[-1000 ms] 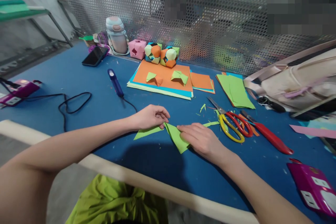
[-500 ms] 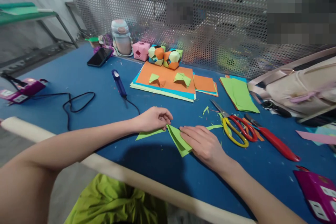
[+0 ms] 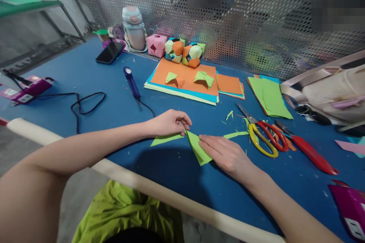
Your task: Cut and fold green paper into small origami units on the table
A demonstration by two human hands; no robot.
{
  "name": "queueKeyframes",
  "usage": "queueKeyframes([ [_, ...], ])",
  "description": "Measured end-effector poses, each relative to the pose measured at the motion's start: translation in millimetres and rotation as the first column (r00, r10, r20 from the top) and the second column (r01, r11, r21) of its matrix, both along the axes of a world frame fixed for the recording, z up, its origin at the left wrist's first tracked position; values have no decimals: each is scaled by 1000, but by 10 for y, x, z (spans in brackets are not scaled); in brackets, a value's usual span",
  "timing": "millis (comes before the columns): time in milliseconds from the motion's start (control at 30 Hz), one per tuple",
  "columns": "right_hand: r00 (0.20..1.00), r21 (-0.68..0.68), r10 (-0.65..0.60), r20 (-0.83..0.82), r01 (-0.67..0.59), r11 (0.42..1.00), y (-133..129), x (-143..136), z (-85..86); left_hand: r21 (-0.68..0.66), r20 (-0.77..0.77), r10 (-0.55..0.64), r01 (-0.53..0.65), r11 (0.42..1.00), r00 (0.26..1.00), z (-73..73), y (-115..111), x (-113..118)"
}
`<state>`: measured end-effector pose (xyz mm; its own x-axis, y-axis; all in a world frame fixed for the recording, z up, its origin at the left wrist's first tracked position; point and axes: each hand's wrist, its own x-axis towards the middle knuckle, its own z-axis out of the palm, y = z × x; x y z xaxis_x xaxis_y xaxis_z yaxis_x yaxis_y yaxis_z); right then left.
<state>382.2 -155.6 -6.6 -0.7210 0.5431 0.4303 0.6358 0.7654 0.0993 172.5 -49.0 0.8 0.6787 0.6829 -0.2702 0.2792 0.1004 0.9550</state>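
A folded green paper (image 3: 198,150) lies on the blue table between my hands, its lower end slightly parted. My right hand (image 3: 225,153) presses on its right side, fingers together. My left hand (image 3: 172,123) is curled at its upper tip, thumb and fingertips close to the paper's point. Under my left hand lies another flat green piece (image 3: 165,140), partly covered by the palm. Beyond my hands, two small folded green-and-orange pieces (image 3: 204,79) rest on a stack of orange, blue and pale green sheets (image 3: 188,69).
Scissors (image 3: 262,140) and a red-handled cutter (image 3: 315,155) lie right of my right hand, among paper scraps. A blue corded tool (image 3: 131,83) is at the left. Paper cubes (image 3: 173,49), a bottle (image 3: 135,30) and a phone (image 3: 110,52) stand or lie farther back.
The view has shifted a little. The folded green paper looks more closed at its lower end. Both hands keep nearly the same places around it.
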Motion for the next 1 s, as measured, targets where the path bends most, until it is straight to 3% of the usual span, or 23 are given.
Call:
queueKeyframes([
  [167,1000,28,2,29,-3,1000,-1,-2,20,65,-37,-10,12,998,999,38,-20,8],
  [467,1000,18,0,9,0,1000,-2,27,-24,186,-29,-16,21,982,999,-56,-37,25],
  [800,993,-16,-40,110,42,999,-42,47,94,308,-62,20,0,951,998,-34,-71,47],
  [1000,994,57,-108,29,107,993,-102,55,59,343,-83,-15,43,939,996,-25,-65,47],
])
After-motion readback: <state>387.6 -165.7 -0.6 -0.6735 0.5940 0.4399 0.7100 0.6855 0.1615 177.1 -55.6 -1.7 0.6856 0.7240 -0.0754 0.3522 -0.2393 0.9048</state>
